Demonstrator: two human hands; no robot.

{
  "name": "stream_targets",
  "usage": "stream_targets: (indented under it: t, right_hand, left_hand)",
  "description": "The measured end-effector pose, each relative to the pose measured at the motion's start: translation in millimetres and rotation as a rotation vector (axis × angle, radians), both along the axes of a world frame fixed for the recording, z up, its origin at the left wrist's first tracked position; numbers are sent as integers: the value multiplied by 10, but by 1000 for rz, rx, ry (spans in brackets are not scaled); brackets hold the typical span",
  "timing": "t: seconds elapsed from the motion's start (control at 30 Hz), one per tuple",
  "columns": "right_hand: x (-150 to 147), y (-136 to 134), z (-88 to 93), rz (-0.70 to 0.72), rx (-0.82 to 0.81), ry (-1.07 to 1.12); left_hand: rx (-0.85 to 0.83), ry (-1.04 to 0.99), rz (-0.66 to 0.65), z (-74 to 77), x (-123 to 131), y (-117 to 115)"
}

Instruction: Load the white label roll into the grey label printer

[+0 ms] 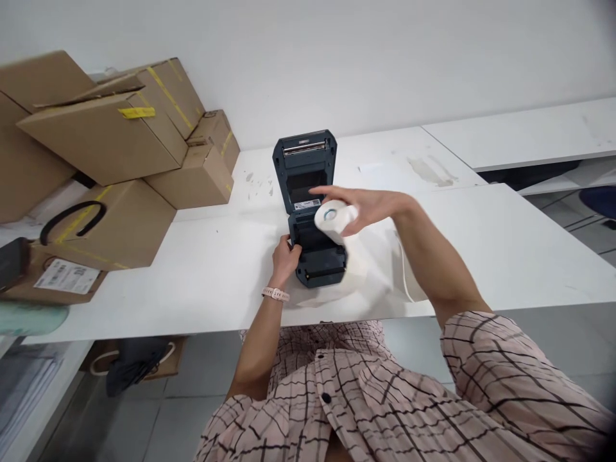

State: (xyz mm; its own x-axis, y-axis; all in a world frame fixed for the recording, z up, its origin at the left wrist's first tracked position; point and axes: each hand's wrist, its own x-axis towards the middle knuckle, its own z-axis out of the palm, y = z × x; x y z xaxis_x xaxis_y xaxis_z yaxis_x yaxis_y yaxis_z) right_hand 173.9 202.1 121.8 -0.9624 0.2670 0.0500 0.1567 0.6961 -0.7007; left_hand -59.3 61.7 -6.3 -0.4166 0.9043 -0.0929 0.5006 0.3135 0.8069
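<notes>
A dark label printer (320,260) stands on the white table with its lid (305,168) raised. My left hand (285,256) is closed on the left side of the printer's base, fingers at its edge. Over the right part of the printer, my right hand (360,208) holds a white paper roll (332,218) from its right side, the ring of its core facing up. A loose whitish sheet or liner (366,276) lies beside the printer and below the roll; its outline is blurred.
Cardboard boxes (115,135) are stacked at the left, one with a black curved strap (72,208). A white cable (404,269) runs down the table (457,256) right of the printer. A wall rises behind. Below the left edge sits a dark bag (135,362).
</notes>
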Motion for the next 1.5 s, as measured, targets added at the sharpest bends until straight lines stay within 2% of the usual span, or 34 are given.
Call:
stream_targets:
  t: [0.07,0.13,0.23,0.33,0.4,0.47,0.53,0.6,0.67,0.77,0.83,0.93,1.03,1.1,1.23,1.3,1.37,1.43,1.5]
  right_hand:
    - [316,111,42,-99,24,60]
    - [565,259,-58,-240,36,79]
    - [750,481,-423,-439,-2,60]
    - [741,612,-834,-579,-71,28]
    - [712,634,-1011,-628,-129,13]
    - [754,621,-1071,-640,-185,8]
    - [923,588,-1043,-619,-255,31]
    - [1220,543,-998,-609,-341,112]
    - [1571,481,-1005,-662,-400,232]
    - [1956,354,-1163,-806,-448,322]
    - [2012,266,-1318,-843,-484,275]
    - [1858,171,-1489,-810,-491,171]
    - [1678,105,-1435,-755,-520,213]
    - [1617,39,-1227,-728,-535,327]
    - [1346,-184,-533,-534,-408,480]
    - [979,-292,-233,-393,-326,351]
    - [482,-357,-102,-236,-170,171]
    - [-25,-374,-160,-231,43,44]
    - [-423,-355,-340,-229,196,-115]
  left_hand:
    - [5,-15,-5,3,5,-17]
    - [8,-28,-6,1,11,-29]
    - [7,-39,3,-10,19,-30]
    - [17,-46,12,-31,20,-24]
    - [29,-50,13,-44,18,-23]
    - [38,-52,13,-57,14,-23]
    - [41,-54,13,-70,9,-23]
    - [45,-56,12,-86,2,-20]
    - [52,-60,13,-105,-5,-14]
    - [66,-67,18,-128,-13,-2]
    - [72,-79,18,-136,-17,3]
    - [78,-100,14,-143,-19,3]
    - [82,-110,16,-141,-14,-6]
    - [79,-114,16,-132,-8,-16]
    - [73,-124,14,-113,3,-24]
    - [76,-129,17,-115,5,-19]
    - [75,-130,29,-124,8,-10]
    - [73,-128,45,-132,11,-4]
    - [73,-129,54,-132,16,-2]
